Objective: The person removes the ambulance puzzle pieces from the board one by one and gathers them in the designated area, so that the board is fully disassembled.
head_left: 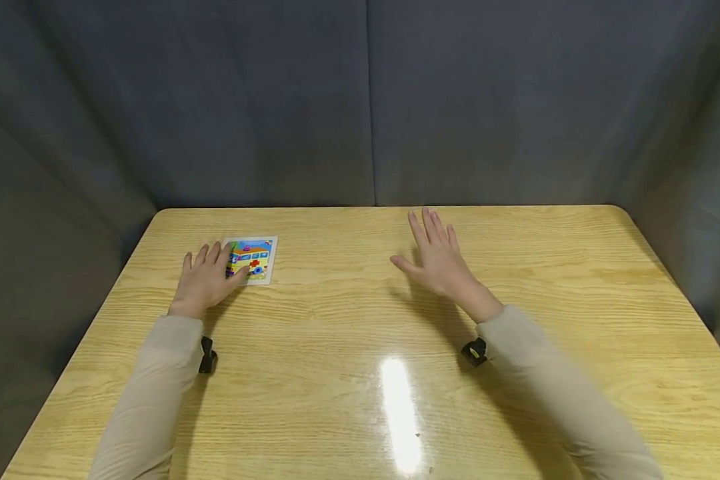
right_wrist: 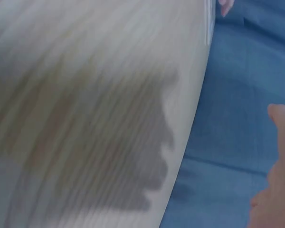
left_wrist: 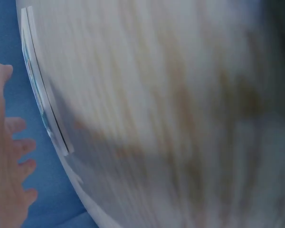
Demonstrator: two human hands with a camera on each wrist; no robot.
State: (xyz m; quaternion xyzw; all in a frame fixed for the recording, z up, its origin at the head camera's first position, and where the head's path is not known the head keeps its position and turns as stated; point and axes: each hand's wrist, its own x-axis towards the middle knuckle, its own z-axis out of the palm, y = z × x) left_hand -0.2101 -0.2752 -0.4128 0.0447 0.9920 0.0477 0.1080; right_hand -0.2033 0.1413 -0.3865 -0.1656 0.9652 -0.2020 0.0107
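A square picture puzzle (head_left: 263, 259) with a white border and a bright vehicle with a red cross lies at the left rear of the table. My left hand (head_left: 206, 277) hovers at its left side, fingers spread, its forefinger and thumb overlapping the picture in the head view. In the left wrist view the puzzle (left_wrist: 42, 90) shows edge-on as a thin flat slab, apart from the fingers (left_wrist: 23, 147). My right hand (head_left: 441, 267) is raised over the rear middle of the table with fingers spread and nothing held. Its shadow falls on the wood.
The light wooden table (head_left: 312, 347) has rounded rear corners. Dark grey curtains (head_left: 264, 107) enclose it at the back and both sides. A bright light reflection (head_left: 401, 413) lies near the front middle. Each wrist carries a small black camera (head_left: 207, 355).
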